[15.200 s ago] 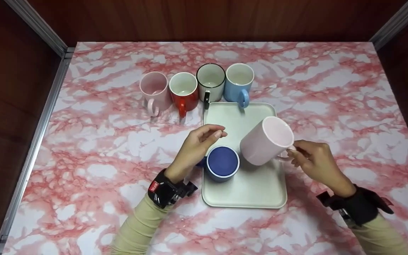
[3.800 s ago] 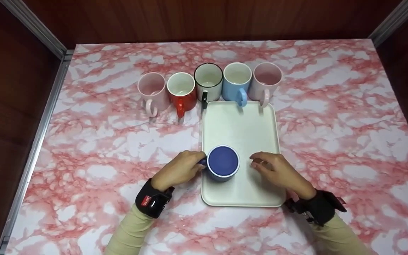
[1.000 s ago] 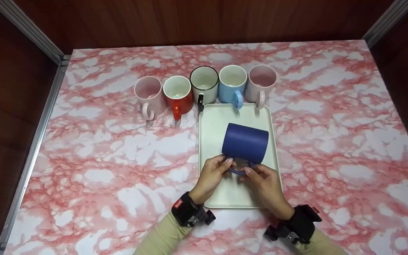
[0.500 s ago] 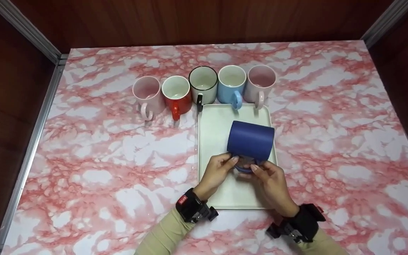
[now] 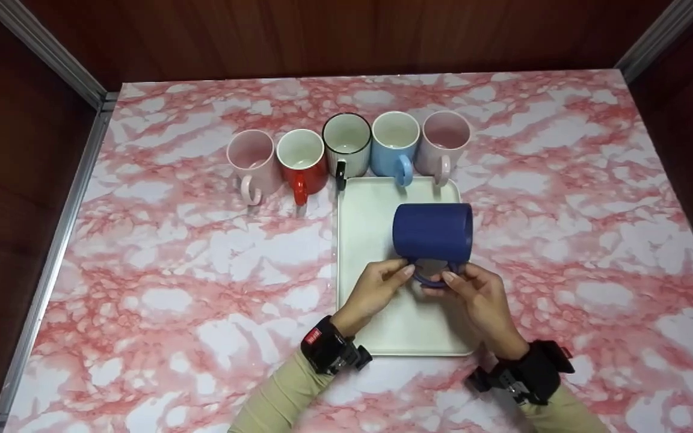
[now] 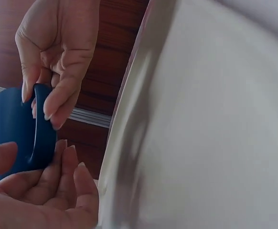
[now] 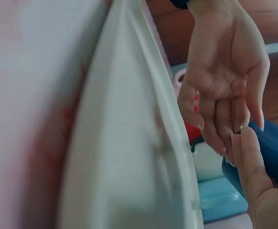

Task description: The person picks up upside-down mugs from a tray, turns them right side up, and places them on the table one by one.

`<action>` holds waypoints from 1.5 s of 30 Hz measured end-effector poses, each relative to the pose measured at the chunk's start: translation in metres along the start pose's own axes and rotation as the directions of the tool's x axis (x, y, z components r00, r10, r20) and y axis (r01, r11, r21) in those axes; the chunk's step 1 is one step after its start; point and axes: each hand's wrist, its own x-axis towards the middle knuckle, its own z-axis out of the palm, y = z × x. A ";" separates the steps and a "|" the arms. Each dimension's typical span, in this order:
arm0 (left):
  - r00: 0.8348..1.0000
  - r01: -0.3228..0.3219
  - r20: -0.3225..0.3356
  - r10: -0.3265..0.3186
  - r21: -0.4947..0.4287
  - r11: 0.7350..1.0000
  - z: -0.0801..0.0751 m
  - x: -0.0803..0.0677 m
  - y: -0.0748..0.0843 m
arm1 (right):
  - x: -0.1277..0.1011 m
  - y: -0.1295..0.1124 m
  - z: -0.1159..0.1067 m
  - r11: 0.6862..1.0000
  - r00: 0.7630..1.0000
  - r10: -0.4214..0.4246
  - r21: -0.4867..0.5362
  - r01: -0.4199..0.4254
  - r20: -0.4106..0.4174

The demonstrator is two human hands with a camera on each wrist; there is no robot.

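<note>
A matte dark-blue mug [image 5: 432, 232], tipped on its side with its handle toward the person, hangs above the white tray [image 5: 370, 240], the left hand [image 5: 376, 290] and right hand [image 5: 483, 297] close together, both pinching the handle's loop with curled fingertips.

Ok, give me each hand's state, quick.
Left hand: pinches the handle of the dark blue mug.
Right hand: grip on the same handle, mug held above the white tray.
</note>
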 end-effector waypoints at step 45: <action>0.943 -0.015 -0.329 0.054 0.122 0.992 -0.105 -0.029 0.012 | 0.079 -0.040 -0.115 0.989 0.965 -0.004 -0.144 -0.035 -0.263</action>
